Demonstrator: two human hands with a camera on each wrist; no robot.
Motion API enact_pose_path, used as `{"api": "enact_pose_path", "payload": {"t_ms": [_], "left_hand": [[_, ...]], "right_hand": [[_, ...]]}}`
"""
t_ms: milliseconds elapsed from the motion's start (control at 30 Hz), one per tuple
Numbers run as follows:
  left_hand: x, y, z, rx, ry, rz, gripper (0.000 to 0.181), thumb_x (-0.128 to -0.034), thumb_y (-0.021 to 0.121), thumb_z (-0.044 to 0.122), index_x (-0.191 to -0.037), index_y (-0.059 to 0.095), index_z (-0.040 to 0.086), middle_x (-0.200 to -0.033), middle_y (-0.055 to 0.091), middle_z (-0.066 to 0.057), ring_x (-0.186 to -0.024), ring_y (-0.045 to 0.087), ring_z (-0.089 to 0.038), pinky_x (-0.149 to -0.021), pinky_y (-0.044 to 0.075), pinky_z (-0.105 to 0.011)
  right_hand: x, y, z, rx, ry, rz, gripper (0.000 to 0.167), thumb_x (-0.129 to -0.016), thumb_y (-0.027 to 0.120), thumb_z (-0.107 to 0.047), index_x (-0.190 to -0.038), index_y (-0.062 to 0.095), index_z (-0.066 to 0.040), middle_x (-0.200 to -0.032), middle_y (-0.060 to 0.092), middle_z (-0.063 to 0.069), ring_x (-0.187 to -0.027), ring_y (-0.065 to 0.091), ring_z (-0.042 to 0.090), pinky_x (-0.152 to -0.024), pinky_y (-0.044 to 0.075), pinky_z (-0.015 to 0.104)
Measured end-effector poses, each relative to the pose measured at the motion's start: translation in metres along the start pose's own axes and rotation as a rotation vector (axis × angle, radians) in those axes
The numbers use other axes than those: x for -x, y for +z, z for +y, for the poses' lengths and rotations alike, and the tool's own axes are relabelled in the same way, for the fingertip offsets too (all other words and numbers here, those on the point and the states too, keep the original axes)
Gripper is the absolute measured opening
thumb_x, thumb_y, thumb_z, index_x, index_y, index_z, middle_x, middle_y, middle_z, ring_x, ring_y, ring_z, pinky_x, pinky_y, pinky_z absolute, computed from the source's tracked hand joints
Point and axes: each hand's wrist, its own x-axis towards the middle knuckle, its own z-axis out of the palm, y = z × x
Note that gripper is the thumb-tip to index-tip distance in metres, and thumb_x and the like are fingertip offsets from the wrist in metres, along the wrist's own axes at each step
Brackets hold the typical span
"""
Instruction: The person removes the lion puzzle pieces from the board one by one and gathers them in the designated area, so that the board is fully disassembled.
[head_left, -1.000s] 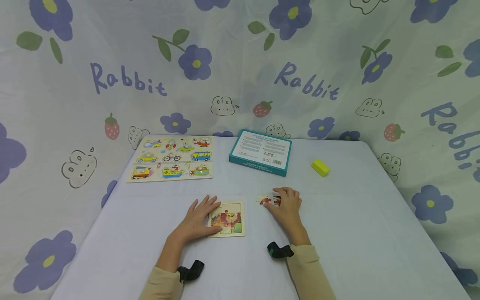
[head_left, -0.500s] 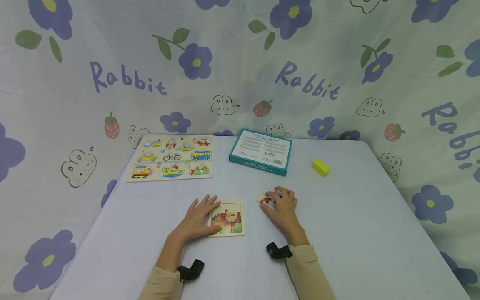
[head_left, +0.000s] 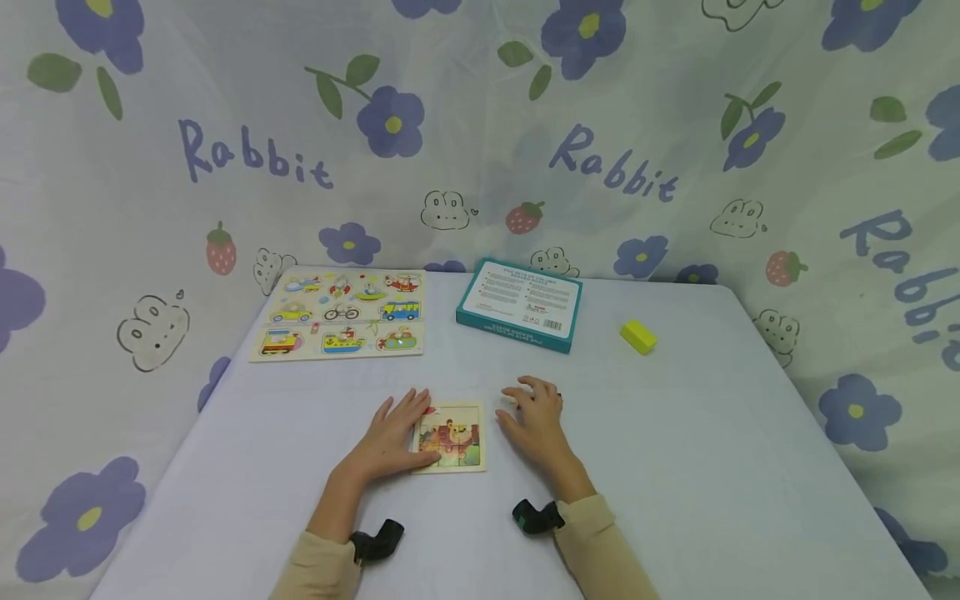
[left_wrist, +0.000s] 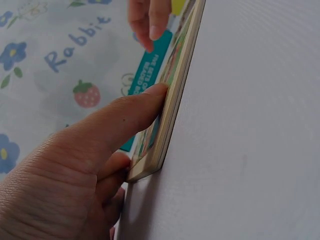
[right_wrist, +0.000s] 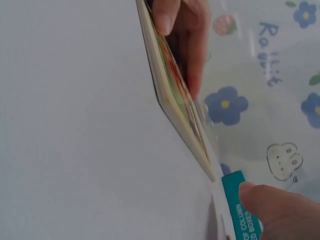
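A small square wooden jigsaw puzzle with a cartoon animal picture lies on the white table. My left hand rests along its left side. The thumb lies on the frame's near part, and the other fingers spread toward its far left corner. A small red patch shows by those fingertips. My right hand hovers just right of the puzzle, fingers bent, thumb and index tips apart in the head view. A small dark bit shows beside its knuckles. Whether a puzzle piece sits under or between these fingers is hidden.
A peg puzzle board with vehicle pictures lies at the back left. A teal and white box stands at the back middle, with a yellow block to its right. A patterned curtain closes off the back.
My right hand has moved left toward the puzzle. The red and white pieces seen under its fingers earlier are now mostly hidden. My left hand stays on the puzzle, with only a slight shift.
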Motion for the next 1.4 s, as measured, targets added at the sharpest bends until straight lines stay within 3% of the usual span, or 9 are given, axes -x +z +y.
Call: {"api": "enact_pose_path", "payload": {"t_ms": [367,667,867,1133,1400], "left_hand": [[0.000,0.002,-0.004,-0.010,-0.009,-0.011,0.095,-0.0703,0.067,0.059,-0.142,0.033,0.007,-0.148,0.027,-0.006,-0.138,0.015,-0.025,-0.109,0.002,-0.048],[0.001,0.001,-0.004,-0.009,-0.004,-0.005,0.094,-0.0703,0.067,0.059,-0.141,0.035,0.006,-0.148,0.027,-0.006,-0.138,0.016,-0.025,-0.109,0.002,-0.048],[0.001,0.002,-0.005,0.000,0.006,0.002,0.092,-0.0705,0.069,0.057,-0.141,0.036,0.006,-0.148,0.028,-0.006,-0.137,0.016,-0.026,-0.109,0.003,-0.048],[0.000,0.002,-0.005,-0.001,-0.004,-0.008,0.092,-0.0707,0.068,0.058,-0.141,0.036,0.007,-0.148,0.028,-0.006,-0.138,0.015,-0.024,-0.109,0.002,-0.048],[0.001,0.000,-0.003,0.001,-0.009,-0.026,0.093,-0.0713,0.067,0.057,-0.141,0.034,0.007,-0.148,0.027,-0.006,-0.138,0.014,-0.025,-0.109,0.002,-0.048]], "right_hand": [[0.003,0.024,-0.030,-0.064,-0.268,-0.052,0.023,-0.083,0.066,-0.017,-0.105,0.064,-0.010,-0.110,0.054,0.007,-0.097,0.048,0.021,-0.079,0.038,0.041],[0.003,0.033,-0.043,-0.132,-0.400,-0.069,0.023,-0.083,0.063,-0.008,-0.106,0.062,-0.005,-0.110,0.054,0.008,-0.102,0.050,0.018,-0.085,0.045,0.030],[0.005,0.037,-0.051,-0.101,-0.416,-0.113,0.022,-0.085,0.062,-0.010,-0.107,0.062,-0.005,-0.111,0.055,0.006,-0.105,0.050,0.016,-0.088,0.044,0.026],[0.001,0.044,-0.054,-0.106,-0.430,-0.086,0.024,-0.085,0.063,-0.010,-0.108,0.062,-0.004,-0.108,0.057,0.006,-0.097,0.050,0.017,-0.084,0.044,0.028],[0.002,0.049,-0.057,-0.102,-0.384,-0.077,0.023,-0.086,0.061,-0.011,-0.107,0.064,-0.003,-0.109,0.056,0.009,-0.095,0.050,0.019,-0.082,0.044,0.030]]}}
